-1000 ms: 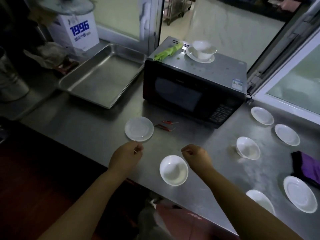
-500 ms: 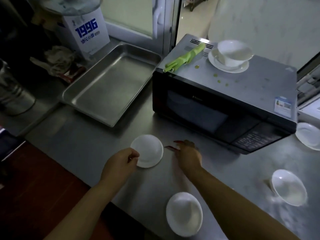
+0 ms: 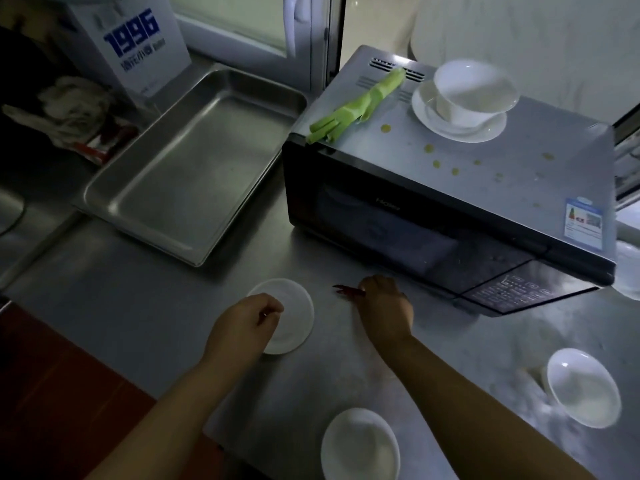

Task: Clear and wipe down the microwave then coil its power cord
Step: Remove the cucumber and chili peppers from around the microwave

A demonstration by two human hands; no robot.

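The black microwave (image 3: pixel 433 216) stands on the steel counter with its door closed. Its grey top (image 3: pixel 519 174) carries yellowish drops, a green rubber glove (image 3: pixel 356 109) at the left corner, and a white bowl (image 3: pixel 474 88) on a saucer (image 3: pixel 460 131). In front of the door, my right hand (image 3: pixel 384 306) pinches a red chili pepper (image 3: pixel 346 291) that lies on the counter. My left hand (image 3: pixel 242 323) hovers over a small white plate (image 3: pixel 294 317) with its fingers curled closed. No power cord is in view.
A steel tray (image 3: pixel 194 161) lies left of the microwave, with a "1996" box (image 3: pixel 131 39) and rags behind it. White bowls sit at the near edge (image 3: pixel 360 448) and right (image 3: pixel 581 386). Windows run close behind the microwave.
The view has closed in on the microwave. My right hand reached forward past the near bowl to the red chili. My left hand moved over the small plate.
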